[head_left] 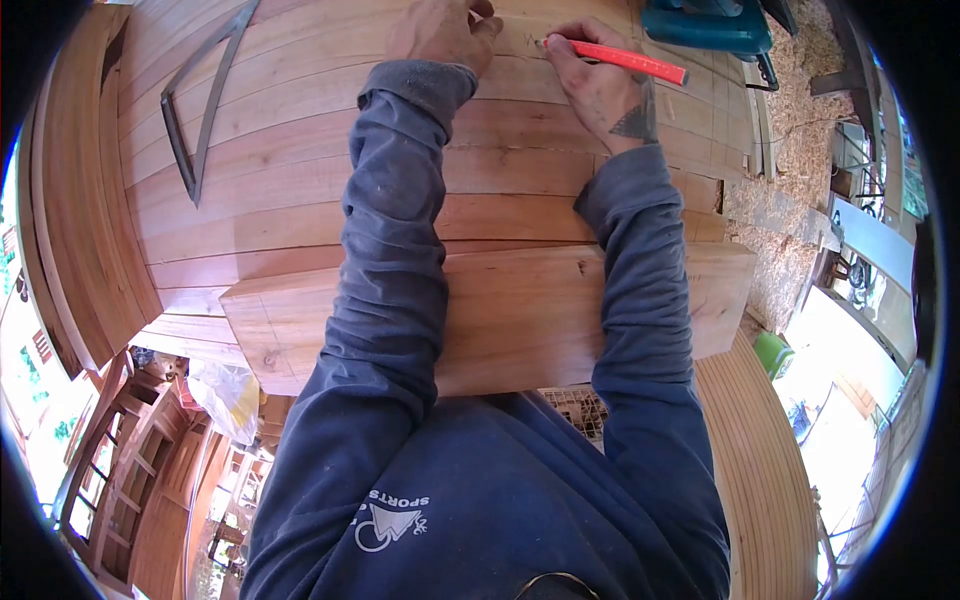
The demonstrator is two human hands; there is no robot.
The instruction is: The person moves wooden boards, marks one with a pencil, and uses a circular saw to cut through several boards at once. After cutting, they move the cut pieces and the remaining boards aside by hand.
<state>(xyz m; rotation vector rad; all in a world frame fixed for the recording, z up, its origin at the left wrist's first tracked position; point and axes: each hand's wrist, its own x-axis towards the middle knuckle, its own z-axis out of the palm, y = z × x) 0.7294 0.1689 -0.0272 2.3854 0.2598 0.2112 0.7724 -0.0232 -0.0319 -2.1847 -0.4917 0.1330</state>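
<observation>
In the head view, my right hand [603, 88] is closed around a red carpenter's pencil [632, 63]. The pencil's tip is down at the surface of a wooden board [520, 75], beside a small handwritten mark [530, 41]. My left hand [440, 32] rests on the boards to the left of that mark. Its fingers are loosely curled and a little apart, with nothing visible in them; the top edge of the view cuts off part of it. A thick wooden beam [520, 320] lies under my forearms, nearest my body.
A metal triangular frame or square [207, 100] lies on the boards at left. A teal power tool [710, 27] sits at the top right. Stacked planks [80, 200] stand at far left, wood shavings [775, 240] cover the ground at right, and a plastic bag [225, 395] hangs lower left.
</observation>
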